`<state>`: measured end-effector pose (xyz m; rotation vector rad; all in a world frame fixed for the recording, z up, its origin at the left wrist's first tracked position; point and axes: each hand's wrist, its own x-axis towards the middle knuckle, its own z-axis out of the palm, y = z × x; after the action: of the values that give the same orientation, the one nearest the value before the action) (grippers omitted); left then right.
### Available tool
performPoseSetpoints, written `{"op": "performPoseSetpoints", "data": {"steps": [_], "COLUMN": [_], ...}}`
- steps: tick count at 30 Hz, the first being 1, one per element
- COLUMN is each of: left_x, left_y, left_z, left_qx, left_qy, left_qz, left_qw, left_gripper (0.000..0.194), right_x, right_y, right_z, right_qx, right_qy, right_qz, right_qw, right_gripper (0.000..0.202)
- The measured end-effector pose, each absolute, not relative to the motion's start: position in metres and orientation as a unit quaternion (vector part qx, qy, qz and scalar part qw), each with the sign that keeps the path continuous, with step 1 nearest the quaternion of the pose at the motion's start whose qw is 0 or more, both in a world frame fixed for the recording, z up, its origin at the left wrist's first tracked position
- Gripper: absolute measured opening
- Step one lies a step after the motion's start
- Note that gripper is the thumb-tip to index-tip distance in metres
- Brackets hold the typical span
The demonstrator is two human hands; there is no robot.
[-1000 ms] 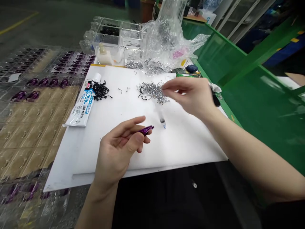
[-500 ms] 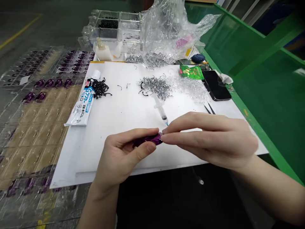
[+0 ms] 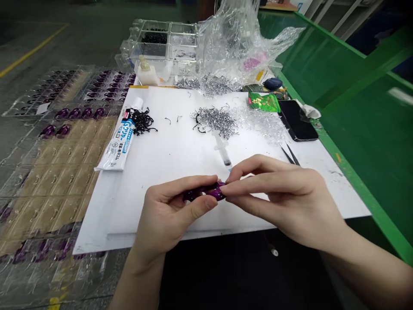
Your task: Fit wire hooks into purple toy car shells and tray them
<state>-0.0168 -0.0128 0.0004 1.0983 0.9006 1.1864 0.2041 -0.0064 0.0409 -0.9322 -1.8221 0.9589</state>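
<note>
A small glossy purple piece (image 3: 214, 192) is pinched between the thumb and fingers of my left hand (image 3: 174, 211), over the near part of the white board (image 3: 167, 163). The fingertips of my right hand (image 3: 284, 193) press together at the piece's right end; whether they hold something small there is hidden. Just beyond the fingertips lies a clear syringe (image 3: 222, 150). Farther back are a pile of silvery strands (image 3: 216, 122) and, to the left, a bunch of black strands (image 3: 143, 122) beside a white and blue tube (image 3: 118, 144).
Black tweezers (image 3: 290, 154), a phone (image 3: 298, 120) and a green packet (image 3: 263, 102) lie at the right. Crumpled clear plastic (image 3: 226, 47) and a divided box (image 3: 155, 49) stand behind. Trays with purple pieces (image 3: 74, 172) spread at the left. A green wall (image 3: 364, 125) borders the right.
The view has shifted slightly, moving the scene right and down. My right hand's fingers have shifted a little at the end of the purple piece; my left hand keeps its hold.
</note>
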Motion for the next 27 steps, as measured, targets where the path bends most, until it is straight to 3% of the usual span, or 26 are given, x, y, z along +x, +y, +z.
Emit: {"op": "performPoseSetpoints", "data": {"steps": [4,9,12,18,27], "left_x": [-0.015,-0.01,-0.01,-0.011,-0.009], "left_y": [-0.015,-0.02,-0.021,-0.022,-0.027], "left_z": [-0.001,0.0,-0.001,-0.004,-0.003], "left_qx": [0.475,0.485,0.485,0.535,0.522], "left_qy": [0.395,0.407,0.404,0.397,0.489], "left_qz": [0.527,0.568,0.577,0.569,0.543], "left_qw": [0.583,0.525,0.519,0.482,0.44], "left_gripper": [0.033,0.041,0.042,0.047,0.044], "right_x": [0.198,0.195,0.196,0.199,0.198], "right_y": [-0.006,-0.004,-0.007,-0.015,-0.009], "right_z": [0.043,0.038,0.037,0.047,0.036], "right_qx": [-0.402,-0.403,-0.394,-0.393,-0.389], "right_qy": [-0.637,-0.551,-0.605,-0.777,-0.733], "right_qz": [0.498,0.565,0.502,0.247,0.342], "right_qw": [0.429,0.463,0.477,0.424,0.44], "right_gripper": [0.019,0.042,0.044,0.024,0.027]}}
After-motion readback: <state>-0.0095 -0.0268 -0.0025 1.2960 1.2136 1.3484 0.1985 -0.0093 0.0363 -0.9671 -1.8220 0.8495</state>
